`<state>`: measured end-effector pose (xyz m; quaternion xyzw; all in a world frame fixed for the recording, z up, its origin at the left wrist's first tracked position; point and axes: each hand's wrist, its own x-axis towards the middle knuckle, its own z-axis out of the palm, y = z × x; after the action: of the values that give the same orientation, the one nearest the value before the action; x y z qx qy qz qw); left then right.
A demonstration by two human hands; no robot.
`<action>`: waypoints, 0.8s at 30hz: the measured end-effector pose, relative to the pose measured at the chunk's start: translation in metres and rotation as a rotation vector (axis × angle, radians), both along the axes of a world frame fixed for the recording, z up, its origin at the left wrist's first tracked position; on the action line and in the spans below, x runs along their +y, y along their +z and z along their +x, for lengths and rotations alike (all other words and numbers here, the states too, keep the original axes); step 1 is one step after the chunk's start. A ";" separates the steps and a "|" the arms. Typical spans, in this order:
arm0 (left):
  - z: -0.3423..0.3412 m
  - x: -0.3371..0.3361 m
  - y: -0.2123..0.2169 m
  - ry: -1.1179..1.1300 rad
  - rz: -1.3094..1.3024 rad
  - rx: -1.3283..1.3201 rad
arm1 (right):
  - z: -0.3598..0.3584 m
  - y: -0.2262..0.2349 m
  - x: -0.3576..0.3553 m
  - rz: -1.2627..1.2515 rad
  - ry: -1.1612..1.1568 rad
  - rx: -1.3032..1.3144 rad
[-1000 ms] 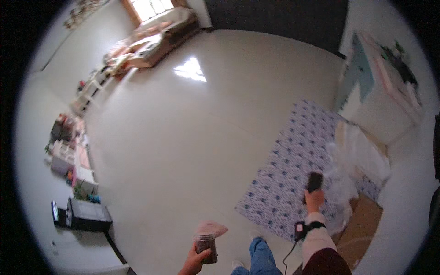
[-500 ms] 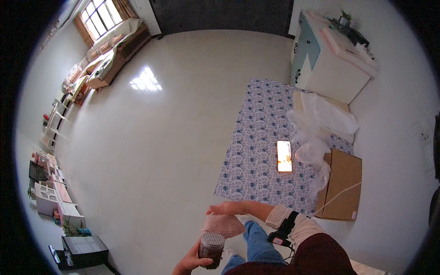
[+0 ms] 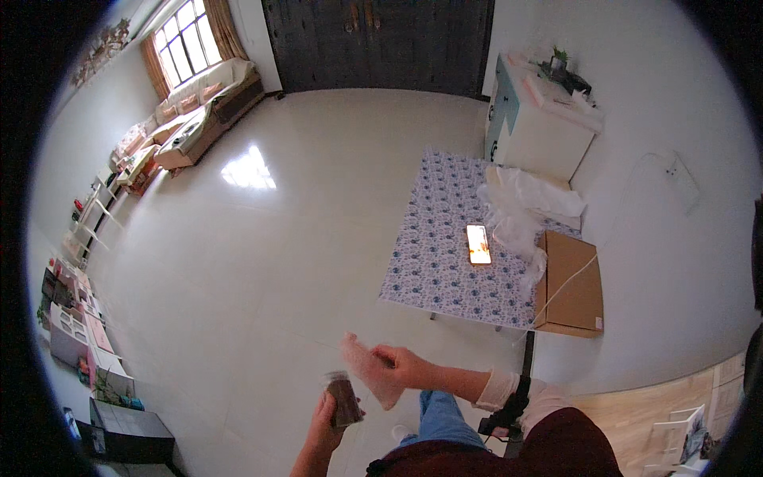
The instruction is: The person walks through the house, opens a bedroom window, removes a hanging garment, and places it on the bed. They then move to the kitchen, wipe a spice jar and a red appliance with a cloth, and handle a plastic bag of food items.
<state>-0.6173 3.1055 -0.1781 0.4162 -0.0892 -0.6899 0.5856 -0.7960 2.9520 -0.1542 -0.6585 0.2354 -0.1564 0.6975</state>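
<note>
A clear jar with dark brown contents and a pale lid [image 3: 342, 400] is tilted in my left hand [image 3: 324, 413], whose fingers wrap round its side. Just right of it, my right hand [image 3: 404, 366] pinches a pink cloth [image 3: 370, 374] that hangs down past the fingers. Cloth and jar are close together, with a small gap between them. Both hands are in front of my body, over the pale tiled floor. A dark strapped device [image 3: 506, 408] sits on my right forearm by the rolled sleeve.
Ahead to the right stands a table with a blue-flowered cloth [image 3: 433, 262]. On it lie a lit phone [image 3: 478, 245], crumpled clear plastic [image 3: 513, 230] and a brown cardboard box [image 3: 571, 285]. Behind is a white cabinet [image 3: 540, 127]; a sofa [image 3: 211, 103] stands far left.
My right hand has moved off the jar's top, lifting the pink cloth up and right. The jar has risen and tipped a little leftward. My view has shifted, showing more of the dark doors.
</note>
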 end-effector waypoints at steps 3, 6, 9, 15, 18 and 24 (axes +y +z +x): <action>-0.004 0.004 0.003 -0.128 -0.255 -0.556 | 0.011 0.023 0.041 -0.660 0.155 -0.175; -0.019 0.011 0.015 -0.166 -0.427 -0.726 | 0.012 0.037 0.064 -1.117 0.072 -0.173; -0.026 0.018 0.025 -0.282 -0.552 -1.472 | 0.015 0.045 0.075 -1.178 -0.076 -0.163; -0.031 0.036 0.012 -0.596 -0.434 -1.283 | 0.013 0.044 0.076 -1.073 -0.069 -0.131; -0.035 0.034 0.016 -0.458 -0.078 -0.587 | 0.010 0.042 0.067 -0.921 -0.042 -0.099; -0.059 0.031 0.068 -0.338 -0.203 -0.525 | 0.001 0.045 0.053 -0.458 -0.112 -0.080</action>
<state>-0.6767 3.1367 -0.1100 0.4987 -0.3733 -0.6340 0.4583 -0.7955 3.0053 -0.1091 -0.7788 0.2019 -0.2701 0.5289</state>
